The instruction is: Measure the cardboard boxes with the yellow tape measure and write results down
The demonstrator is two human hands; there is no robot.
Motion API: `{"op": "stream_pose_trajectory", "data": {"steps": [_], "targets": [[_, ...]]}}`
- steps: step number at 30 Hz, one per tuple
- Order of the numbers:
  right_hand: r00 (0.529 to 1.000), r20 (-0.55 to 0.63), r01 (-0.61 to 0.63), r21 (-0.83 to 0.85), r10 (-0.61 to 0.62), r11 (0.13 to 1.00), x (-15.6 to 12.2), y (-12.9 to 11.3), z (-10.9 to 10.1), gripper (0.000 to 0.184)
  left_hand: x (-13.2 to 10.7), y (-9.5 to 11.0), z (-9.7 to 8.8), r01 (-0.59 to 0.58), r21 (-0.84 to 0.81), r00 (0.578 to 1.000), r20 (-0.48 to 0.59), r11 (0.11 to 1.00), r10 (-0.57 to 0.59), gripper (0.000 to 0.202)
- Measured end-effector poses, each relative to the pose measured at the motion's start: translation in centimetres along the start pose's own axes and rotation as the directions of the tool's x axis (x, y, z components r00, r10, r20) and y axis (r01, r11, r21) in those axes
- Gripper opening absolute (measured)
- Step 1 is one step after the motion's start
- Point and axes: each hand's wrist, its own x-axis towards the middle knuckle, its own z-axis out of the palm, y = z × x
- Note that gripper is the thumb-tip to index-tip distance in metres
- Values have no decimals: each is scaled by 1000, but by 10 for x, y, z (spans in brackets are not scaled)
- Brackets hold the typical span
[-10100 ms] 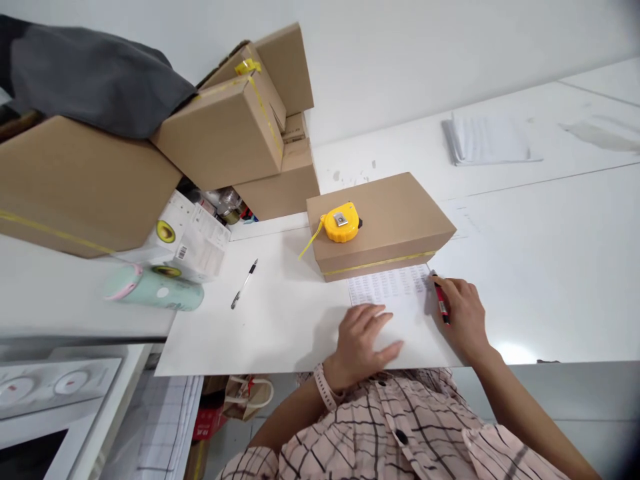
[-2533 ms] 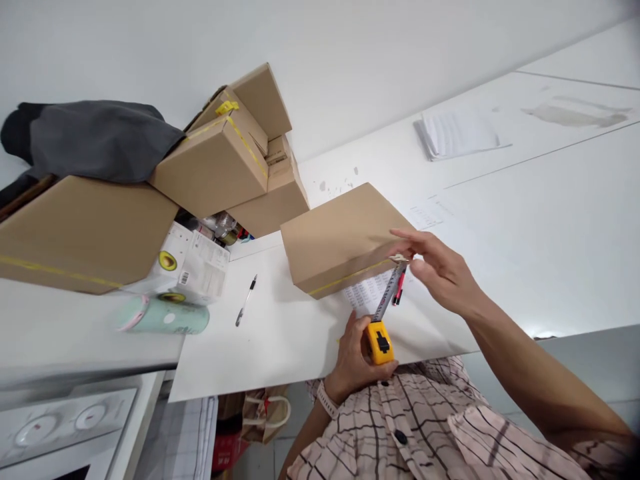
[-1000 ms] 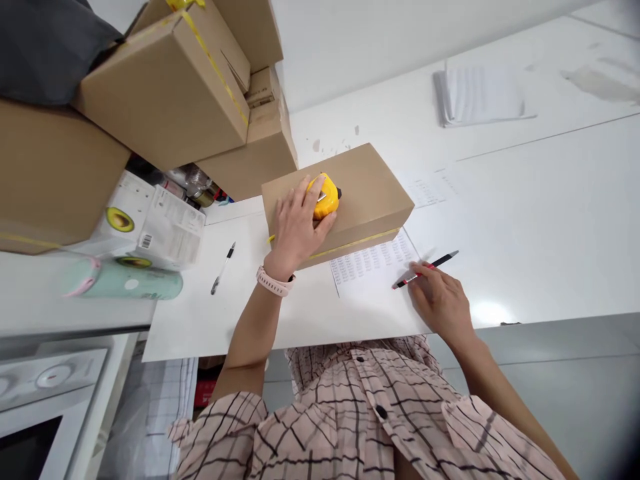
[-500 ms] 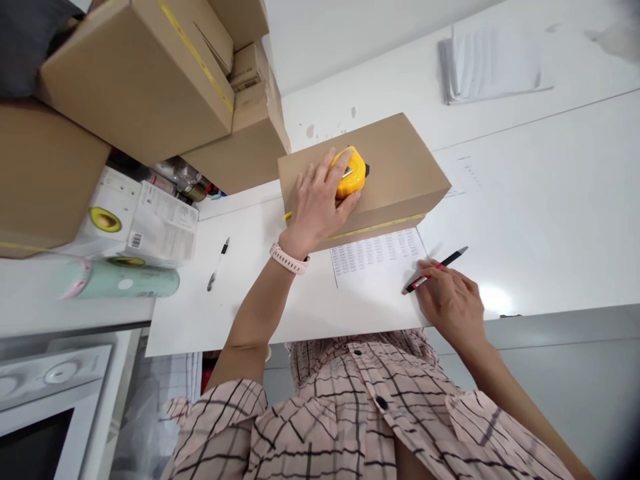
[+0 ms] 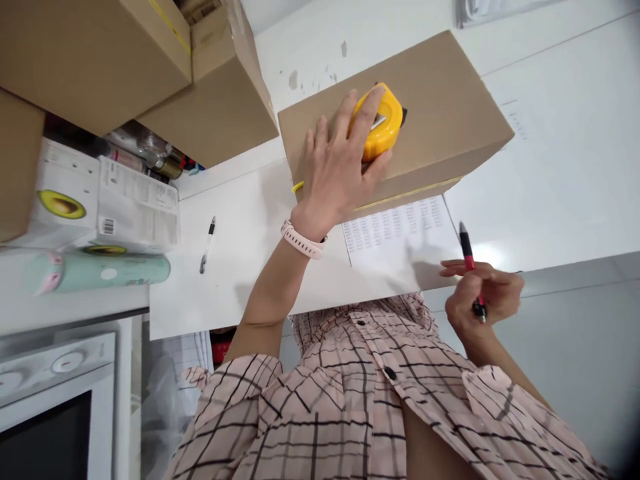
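Note:
My left hand (image 5: 336, 170) lies over a yellow tape measure (image 5: 382, 127) on top of a flat cardboard box (image 5: 450, 113), fingers curled round its body. A short strip of yellow tape shows at the box's near left edge. My right hand (image 5: 483, 297) is lifted off the table near its front edge and grips a red and black pen (image 5: 469, 263), tip end up. A printed sheet (image 5: 400, 233) of small figures lies on the white board (image 5: 250, 267) just under the box.
Stacked cardboard boxes (image 5: 125, 60) crowd the back left. A white avocado-printed carton (image 5: 100, 207), a mint green bottle (image 5: 100, 272) and a black pen (image 5: 207, 243) lie to the left. A white appliance (image 5: 55, 393) stands low on the left.
My right hand has lifted the pen off the sheet and drawn back toward my body. My left hand stays on the tape measure. My head has moved closer to the box.

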Motion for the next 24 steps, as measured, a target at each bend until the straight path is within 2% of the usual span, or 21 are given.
{"op": "stream_pose_trajectory", "data": {"steps": [1, 2, 4, 6, 8, 10, 12, 14, 15, 17, 20, 24], "targets": [[987, -144, -59, 131, 78, 990, 2, -11, 6, 36, -1, 0, -1, -5, -1, 1000, -19, 1000, 5, 67], [982, -137, -91, 254, 129, 963, 6, -21, 12, 39, -4, -1, -2, -17, 4, 998, -63, 1000, 17, 67], [984, -13, -158, 408, 178, 899, 15, -35, 24, 43, -15, -6, 0, -64, 20, 976, -208, 998, 67, 60], [979, 119, -200, 448, 164, 871, 23, -39, 33, 43, -36, -11, 11, -123, 5, 937, -330, 992, 118, 46], [973, 147, -223, 429, 175, 875, 29, -35, 38, 36, -65, -14, 31, -183, -74, 928, -343, 980, 147, 37], [973, 99, -231, 404, 209, 885, 32, -28, 41, 28, -99, -12, 58, -220, -190, 943, -293, 957, 159, 32], [976, 54, -213, 388, 209, 896, 34, -23, 42, 32, -132, -4, 85, -241, -276, 947, -277, 931, 163, 30], [982, 72, -191, 389, 177, 901, 36, -22, 44, 33, -159, 6, 106, -283, -293, 945, -246, 913, 213, 31], [981, 102, -192, 394, 164, 899, 37, -22, 44, 33, -169, 10, 113, -312, -279, 945, -188, 908, 266, 36], [973, 173, -209, 389, 152, 897, 38, -24, 46, 31, -181, 17, 121, -353, -230, 933, -17, 907, 358, 51], [961, 231, -220, 310, 151, 925, 37, -24, 46, 27, -184, 20, 121, -372, -135, 896, 206, 918, 394, 68], [964, 232, -192, 271, 130, 943, 36, -24, 46, 25, -180, 22, 117, -386, -33, 883, 277, 922, 380, 69]]}}
